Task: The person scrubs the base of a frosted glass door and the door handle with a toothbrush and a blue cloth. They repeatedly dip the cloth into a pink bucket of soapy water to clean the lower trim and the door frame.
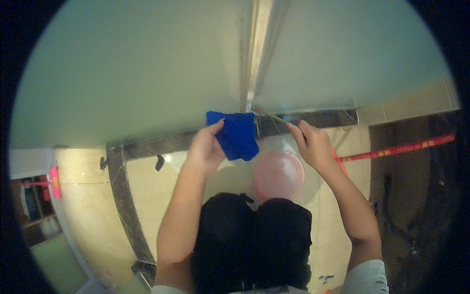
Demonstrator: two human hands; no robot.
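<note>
A blue cloth (pixel 238 136) hangs from my left hand (pixel 207 149), gripped with the thumb on top. In my right hand (pixel 310 143) is a thin stick-like tool, probably a small brush (pixel 270 114). Its far end reaches the foot of a metal frame strip (pixel 259 55) between two pale green panels, perhaps frosted glass; whether it touches is unclear. Just right of the cloth's lower edge, a pink basin (pixel 279 174) stands on the floor in front of my knees.
Dark stone edging (pixel 158 149) runs along the panels' foot. A red pole bearing print (pixel 396 149) slants past my right forearm over a dark floor area (pixel 404 205). Small black objects (pixel 159 162) lie on cream tiles (pixel 147 194) at left. A pink-red item (pixel 55 182) stands farther left.
</note>
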